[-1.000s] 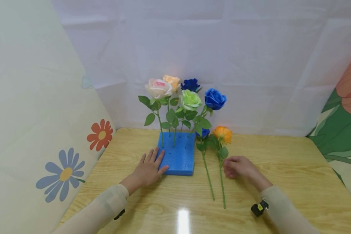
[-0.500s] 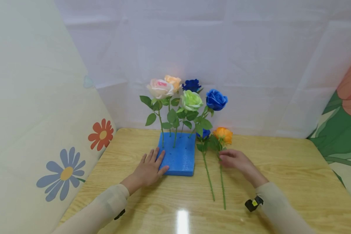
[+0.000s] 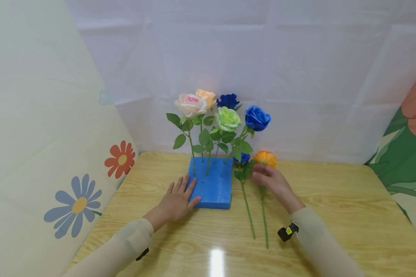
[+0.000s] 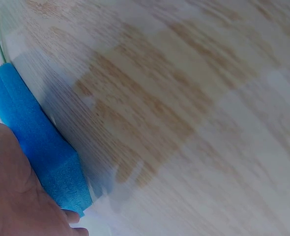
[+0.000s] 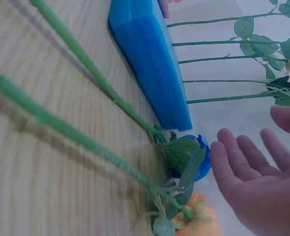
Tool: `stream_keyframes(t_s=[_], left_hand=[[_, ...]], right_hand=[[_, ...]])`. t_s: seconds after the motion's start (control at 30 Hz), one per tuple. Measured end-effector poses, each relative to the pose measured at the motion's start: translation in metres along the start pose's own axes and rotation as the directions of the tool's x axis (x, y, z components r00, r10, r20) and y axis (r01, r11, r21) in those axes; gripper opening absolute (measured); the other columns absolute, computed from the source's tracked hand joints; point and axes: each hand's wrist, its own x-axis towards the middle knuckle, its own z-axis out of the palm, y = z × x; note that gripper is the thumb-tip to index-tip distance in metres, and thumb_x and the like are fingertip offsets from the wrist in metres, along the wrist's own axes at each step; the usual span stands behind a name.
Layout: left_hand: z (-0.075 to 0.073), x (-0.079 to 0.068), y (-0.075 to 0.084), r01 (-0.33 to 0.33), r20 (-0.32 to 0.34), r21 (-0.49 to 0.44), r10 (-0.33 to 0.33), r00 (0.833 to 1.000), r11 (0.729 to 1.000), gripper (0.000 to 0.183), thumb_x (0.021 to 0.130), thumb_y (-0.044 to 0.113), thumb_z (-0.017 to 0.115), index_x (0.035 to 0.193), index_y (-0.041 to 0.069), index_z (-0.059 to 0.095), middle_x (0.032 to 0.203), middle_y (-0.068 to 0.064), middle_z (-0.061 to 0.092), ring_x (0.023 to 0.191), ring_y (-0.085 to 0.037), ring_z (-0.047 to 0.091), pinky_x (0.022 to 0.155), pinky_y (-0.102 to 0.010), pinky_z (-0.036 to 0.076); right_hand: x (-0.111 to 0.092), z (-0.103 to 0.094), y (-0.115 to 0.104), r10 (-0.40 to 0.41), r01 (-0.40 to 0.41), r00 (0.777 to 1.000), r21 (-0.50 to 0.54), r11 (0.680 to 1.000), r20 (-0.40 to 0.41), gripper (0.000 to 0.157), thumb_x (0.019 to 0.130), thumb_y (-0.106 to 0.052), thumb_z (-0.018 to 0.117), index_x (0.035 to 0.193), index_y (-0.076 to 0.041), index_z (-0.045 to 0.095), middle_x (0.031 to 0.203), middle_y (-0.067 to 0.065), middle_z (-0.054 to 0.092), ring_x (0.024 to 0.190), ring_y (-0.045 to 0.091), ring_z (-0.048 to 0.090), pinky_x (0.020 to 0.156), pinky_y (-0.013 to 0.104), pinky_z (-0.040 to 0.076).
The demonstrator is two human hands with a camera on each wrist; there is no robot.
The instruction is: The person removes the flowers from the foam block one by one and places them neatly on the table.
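Observation:
My left hand point(image 3: 176, 202) rests with spread fingers on the left side of a blue foam block point(image 3: 215, 192). Several artificial roses stand in the block: a pale pink rose point(image 3: 191, 105), a peach rose point(image 3: 205, 98), a green rose point(image 3: 228, 119), a dark blue rose point(image 3: 228, 101) and a bright blue rose point(image 3: 258, 118). On the table lie an orange rose point(image 3: 265, 158) and a blue rose point(image 3: 243, 158), stems toward me. Over the orange rose's upper stem hovers my right hand point(image 5: 268, 187), its loosely bent fingers holding nothing and hiding that rose's leaves in the head view.
A wooden table point(image 3: 332, 215) carries everything. White cloth point(image 3: 315, 77) hangs behind it. Flower-printed panels point(image 3: 66, 154) flank the left and right sides. Small holes show in the block's top.
My right hand has moved forward and left, from beside the orange rose's stem to over its upper part near the bloom. The left hand stays on the block.

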Motion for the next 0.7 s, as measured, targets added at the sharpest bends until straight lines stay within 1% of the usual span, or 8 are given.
stream_keyframes(t_s=[0.1, 0.27, 0.4, 0.57, 0.63, 0.7], left_hand=[[-0.001, 0.000, 0.001, -0.002, -0.004, 0.000, 0.002, 1.000, 1.000, 0.077, 0.107, 0.058, 0.028, 0.162, 0.006, 0.017, 0.168, -0.023, 0.007, 0.153, -0.046, 0.010, 0.120, -0.065, 0.013], [0.001, 0.000, 0.000, 0.001, -0.003, -0.020, -0.001, 1.000, 1.000, 0.078, 0.107, 0.060, 0.026, 0.163, 0.007, 0.016, 0.169, -0.021, 0.005, 0.154, -0.045, 0.008, 0.120, -0.065, 0.010], [0.002, 0.000, -0.001, -0.001, -0.002, -0.034, 0.001, 1.000, 0.999, 0.078, 0.106, 0.061, 0.028, 0.163, 0.008, 0.015, 0.169, -0.020, 0.003, 0.154, -0.045, 0.008, 0.120, -0.065, 0.009], [0.004, 0.000, -0.002, -0.001, -0.009, -0.024, 0.000, 1.000, 1.000, 0.077, 0.107, 0.060, 0.029, 0.163, 0.008, 0.015, 0.169, -0.019, 0.004, 0.154, -0.044, 0.008, 0.120, -0.065, 0.010], [0.004, 0.000, -0.002, -0.003, -0.012, -0.027, 0.002, 1.000, 1.000, 0.077, 0.107, 0.060, 0.028, 0.163, 0.008, 0.016, 0.169, -0.020, 0.004, 0.154, -0.045, 0.008, 0.120, -0.065, 0.011], [0.002, -0.001, -0.001, -0.006, -0.013, -0.032, 0.005, 1.000, 0.999, 0.078, 0.107, 0.060, 0.028, 0.162, 0.006, 0.017, 0.169, -0.021, 0.005, 0.153, -0.046, 0.009, 0.120, -0.066, 0.011]], right_hand=[[0.008, 0.003, 0.000, -0.033, 0.033, 0.999, -0.007, 0.999, -0.026, 0.055, 0.101, -0.033, 0.064, 0.146, -0.006, 0.050, 0.148, 0.020, 0.050, 0.131, 0.038, 0.053, 0.108, 0.048, 0.045], [0.020, 0.010, 0.003, -0.094, 0.097, 0.993, 0.044, 0.994, -0.069, 0.055, 0.101, -0.024, 0.063, 0.149, -0.003, 0.046, 0.150, 0.018, 0.050, 0.133, 0.033, 0.052, 0.107, 0.044, 0.046], [0.029, 0.016, 0.005, -0.105, 0.115, 0.989, 0.103, 0.988, -0.104, 0.053, 0.101, -0.017, 0.063, 0.148, 0.000, 0.046, 0.150, 0.018, 0.051, 0.134, 0.032, 0.050, 0.108, 0.042, 0.046], [0.040, 0.024, 0.007, -0.115, 0.130, 0.986, 0.116, 0.985, -0.122, 0.051, 0.100, -0.024, 0.066, 0.145, -0.004, 0.052, 0.147, 0.014, 0.054, 0.134, 0.029, 0.051, 0.111, 0.044, 0.043], [0.044, 0.027, 0.007, -0.124, 0.138, 0.984, 0.102, 0.985, -0.131, 0.050, 0.099, -0.028, 0.067, 0.143, -0.007, 0.055, 0.144, 0.011, 0.056, 0.132, 0.028, 0.053, 0.110, 0.045, 0.043], [0.049, 0.031, 0.007, -0.125, 0.139, 0.983, 0.103, 0.985, -0.135, 0.049, 0.099, -0.029, 0.067, 0.142, -0.008, 0.055, 0.143, 0.011, 0.057, 0.130, 0.028, 0.054, 0.110, 0.046, 0.043]])
